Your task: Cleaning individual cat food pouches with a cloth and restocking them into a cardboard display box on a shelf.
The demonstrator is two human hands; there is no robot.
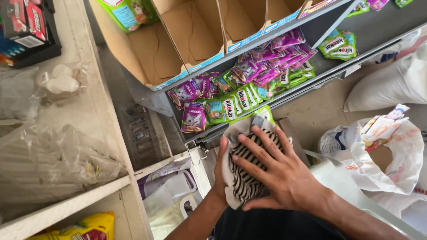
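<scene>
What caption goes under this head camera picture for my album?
Two hands, left hand and right hand, press a striped cloth beside a shelf of pet food pouches.

A small shop selling pet food, seen from above. A slanted grey metal display shelf (378, 26) holds many purple foil pouches with cat pictures (267, 58) and green foil pouches (231, 104) laid in overlapping rows. Above them stand open brown cardboard display cartons with blue edges (191, 35). Large white woven sacks (391, 84) lie on the floor nearby, and a yellow printed bag (84, 226) sits in a white wooden cubby (66, 206).
</scene>
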